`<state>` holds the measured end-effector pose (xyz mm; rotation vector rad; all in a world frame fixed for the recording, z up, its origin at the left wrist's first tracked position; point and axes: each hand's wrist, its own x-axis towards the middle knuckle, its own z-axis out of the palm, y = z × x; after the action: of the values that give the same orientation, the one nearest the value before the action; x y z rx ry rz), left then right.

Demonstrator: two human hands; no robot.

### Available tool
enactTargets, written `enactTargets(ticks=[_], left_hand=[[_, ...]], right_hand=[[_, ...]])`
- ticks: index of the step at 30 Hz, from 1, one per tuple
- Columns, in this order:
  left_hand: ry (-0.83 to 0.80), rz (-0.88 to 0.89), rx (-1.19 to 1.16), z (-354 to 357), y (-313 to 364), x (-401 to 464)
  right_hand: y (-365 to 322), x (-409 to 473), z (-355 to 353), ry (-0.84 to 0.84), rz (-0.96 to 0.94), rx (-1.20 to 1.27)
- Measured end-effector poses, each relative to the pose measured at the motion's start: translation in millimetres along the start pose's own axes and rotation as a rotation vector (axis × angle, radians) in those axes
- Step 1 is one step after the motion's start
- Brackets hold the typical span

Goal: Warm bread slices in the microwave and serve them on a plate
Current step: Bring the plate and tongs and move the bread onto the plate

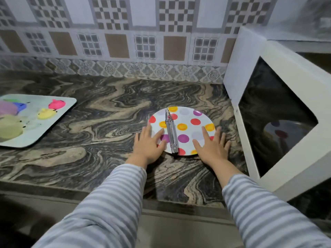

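A white plate (189, 113) with coloured dots lies on the marbled counter, just left of the microwave. Metal tongs (171, 130) lie across the plate, closed, running front to back. My left hand (148, 145) rests flat with straight fingers on the plate's left edge. My right hand (212, 146) lies flat on the plate's right front edge and the counter. The white microwave (254, 97) stands at the right with its door (274, 111) open toward me; a dotted plate reflects in the dark glass. No bread is visible.
A pale tray (59, 120) with coloured blobs sits at the counter's left. The patterned tile wall (125, 42) runs behind the counter. The counter's front edge (107, 192) is close below my forearms.
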<state>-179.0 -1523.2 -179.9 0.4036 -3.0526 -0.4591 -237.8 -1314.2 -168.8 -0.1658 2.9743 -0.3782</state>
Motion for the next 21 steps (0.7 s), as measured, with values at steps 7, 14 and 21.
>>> enactTargets(ticks=[7, 14, 21], left_hand=[[0.04, -0.044, -0.027, 5, -1, 1], [-0.005, -0.028, -0.118, 0, -1, -3], [0.092, -0.12, -0.652, -8, 5, -32]], right_hand=[[4, 8, 12, 0.079, 0.019, 0.027], [10, 12, 6, 0.035, 0.022, 0.148], [1, -16, 1, 0.04, 0.019, 0.629]])
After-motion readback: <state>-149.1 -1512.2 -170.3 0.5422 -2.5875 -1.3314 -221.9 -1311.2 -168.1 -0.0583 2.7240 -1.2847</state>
